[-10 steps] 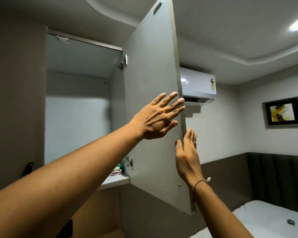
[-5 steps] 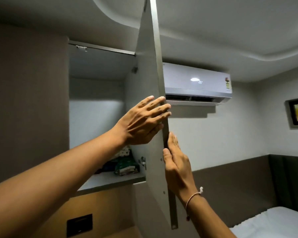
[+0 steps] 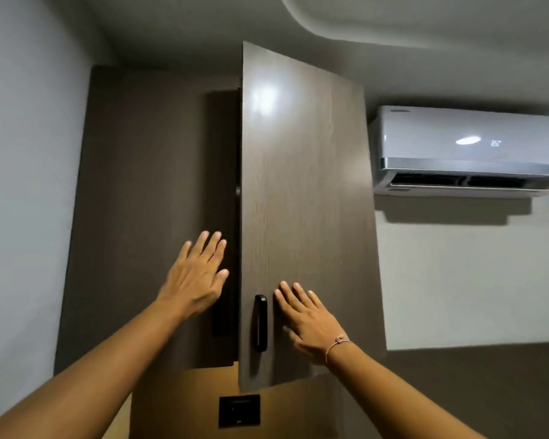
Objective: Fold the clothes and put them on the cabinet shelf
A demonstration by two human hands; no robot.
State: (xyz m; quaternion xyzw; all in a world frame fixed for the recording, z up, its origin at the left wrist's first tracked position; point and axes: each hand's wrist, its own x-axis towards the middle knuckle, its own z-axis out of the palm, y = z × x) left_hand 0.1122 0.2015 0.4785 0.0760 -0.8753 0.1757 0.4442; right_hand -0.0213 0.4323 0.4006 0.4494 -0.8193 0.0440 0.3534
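A dark wood wall cabinet fills the middle of the head view. Its right door [image 3: 301,201] stands slightly ajar, with a narrow dark gap at its left edge. My right hand [image 3: 308,321] lies flat and open on that door, just right of the black handle [image 3: 260,323]. My left hand [image 3: 197,277] is open with fingers spread in front of the left door [image 3: 146,217], close to the gap. The shelf and the folded clothes are hidden behind the doors.
A white air conditioner [image 3: 469,150] hangs on the wall to the right of the cabinet. A black switch plate [image 3: 239,410] sits on the light wood panel below the cabinet. A pale wall runs along the left.
The right door has swung from wide open to almost shut, hiding the shelf and the clothes. My right hand has moved from the door's edge to its outer face, my left off its inner side.
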